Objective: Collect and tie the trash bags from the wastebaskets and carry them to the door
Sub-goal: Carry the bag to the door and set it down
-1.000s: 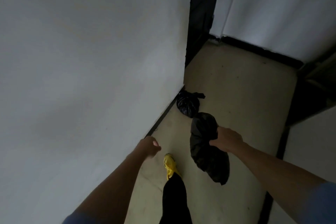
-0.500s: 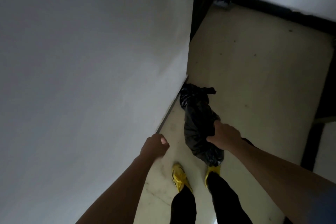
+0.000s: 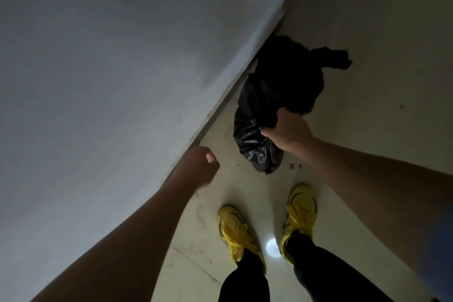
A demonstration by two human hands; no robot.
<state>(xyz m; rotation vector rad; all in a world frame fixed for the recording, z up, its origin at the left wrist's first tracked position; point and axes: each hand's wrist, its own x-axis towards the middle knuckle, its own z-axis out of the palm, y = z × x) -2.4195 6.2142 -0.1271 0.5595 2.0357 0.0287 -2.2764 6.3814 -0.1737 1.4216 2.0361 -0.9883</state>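
My right hand (image 3: 285, 131) grips the neck of a black trash bag (image 3: 255, 144), whose crinkled lower end hangs just above or on the pale floor. Directly behind it a second tied black trash bag (image 3: 289, 73) lies on the floor against the foot of the white wall, its knotted tail pointing right. The two bags overlap in view and I cannot tell whether they touch. My left hand (image 3: 198, 169) is curled into a loose fist with nothing in it, close to the wall's base.
A white wall (image 3: 122, 81) fills the left side, with a dark baseboard running along the floor. My two feet in yellow shoes (image 3: 235, 230) stand on the pale tiled floor (image 3: 367, 56), which stretches away to the right. Small debris specks lie near the bag.
I have walked up to the bag lying by the wall. The bag in my right hand has come down low beside it, and my view has tilted further down.
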